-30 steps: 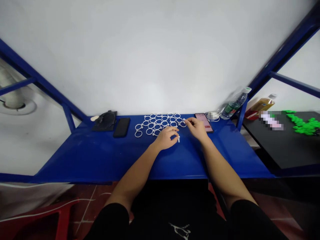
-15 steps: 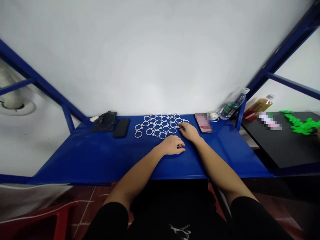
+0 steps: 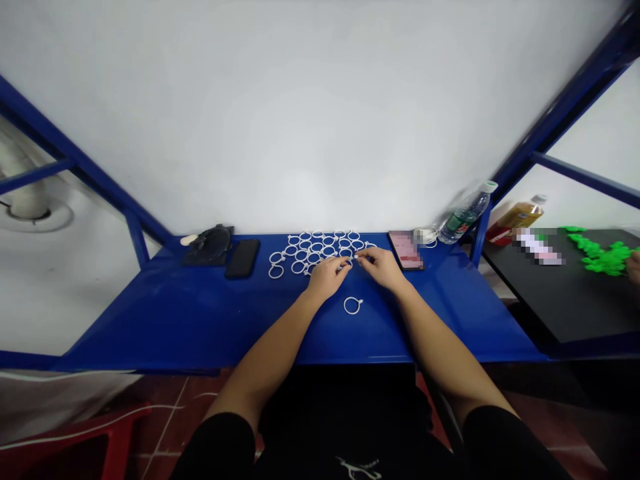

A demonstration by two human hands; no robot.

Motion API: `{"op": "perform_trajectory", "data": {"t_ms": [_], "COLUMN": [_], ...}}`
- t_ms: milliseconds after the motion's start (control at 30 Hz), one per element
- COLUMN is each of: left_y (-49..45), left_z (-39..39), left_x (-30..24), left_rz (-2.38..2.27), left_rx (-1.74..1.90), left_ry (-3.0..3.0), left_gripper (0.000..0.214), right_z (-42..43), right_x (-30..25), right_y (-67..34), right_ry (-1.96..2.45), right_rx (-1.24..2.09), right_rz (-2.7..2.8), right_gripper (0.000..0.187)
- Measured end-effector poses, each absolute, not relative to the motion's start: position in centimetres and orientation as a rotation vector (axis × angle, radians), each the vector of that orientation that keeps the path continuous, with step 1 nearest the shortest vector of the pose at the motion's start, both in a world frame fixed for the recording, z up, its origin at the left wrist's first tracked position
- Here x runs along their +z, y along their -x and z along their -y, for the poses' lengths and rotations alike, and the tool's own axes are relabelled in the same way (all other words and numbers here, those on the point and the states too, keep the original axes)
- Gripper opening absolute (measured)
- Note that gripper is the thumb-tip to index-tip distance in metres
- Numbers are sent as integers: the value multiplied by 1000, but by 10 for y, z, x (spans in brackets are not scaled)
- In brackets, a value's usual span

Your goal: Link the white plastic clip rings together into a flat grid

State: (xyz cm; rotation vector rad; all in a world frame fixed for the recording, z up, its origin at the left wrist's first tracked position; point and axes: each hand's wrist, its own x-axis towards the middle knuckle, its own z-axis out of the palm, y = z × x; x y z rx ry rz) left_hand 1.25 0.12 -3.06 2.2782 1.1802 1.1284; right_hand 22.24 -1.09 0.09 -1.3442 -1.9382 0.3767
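Several thin white rings (image 3: 315,253), each with a small eyelet like a curtain ring, lie spread at the back middle of the blue table. At their front right edge, both hands meet over one white ring (image 3: 351,258). My left hand (image 3: 327,276) pinches it from the left, its fingers partly covering it. From the right, my right hand (image 3: 380,267) has thumb and forefinger closed at the ring's eyelet side. A single loose ring (image 3: 345,307) lies flat nearer to me, apart from the group.
On the blue table (image 3: 190,320) lie a black phone (image 3: 243,259) and a black flat object (image 3: 213,247) at left. Right are a phone with pink screen (image 3: 406,251), a white cable (image 3: 427,237) and a water bottle (image 3: 466,217). Another person's hand (image 3: 634,267) nears green pieces (image 3: 607,259).
My left hand has moved up and away from the loose ring, uncovering it, and now meets my right hand at another ring. The right hand has shifted slightly. Another person's hand shows more.
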Motion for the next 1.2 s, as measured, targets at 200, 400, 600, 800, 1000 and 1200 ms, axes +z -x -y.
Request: {"op": "perform_trajectory", "data": {"t_ms": [200, 400, 600, 800, 1000, 1200], "left_y": [-8, -5, -5, -4, -2, -2], "left_z": [-4, -4, -3, 1, 9, 11], "left_x": [-31, -28, -25, -19, -12, -13], "left_rz": [-1108, -1067, -1061, -1038, -834, -815], "left_rx": [1227, 1304, 1236, 1200, 949, 751], "left_ry": [-2363, -2453, -2492, -2471, -2574, -2578], "left_gripper": [16, 17, 25, 22, 14, 21], "right_z": [19, 23, 25, 19, -4, -9], "right_x": [-2, -1, 4, 4, -11, -22], "right_y": [-207, -204, -201, -212, -243, -236], "right_ry": [1155, 1107, 1137, 1156, 1459, 1825], "right_rx": [449, 502, 586, 702, 352, 306], "right_rz": [2000, 1958, 1967, 1926, 1807, 2013], "right_gripper": [23, 23, 21, 21, 34, 46]}}
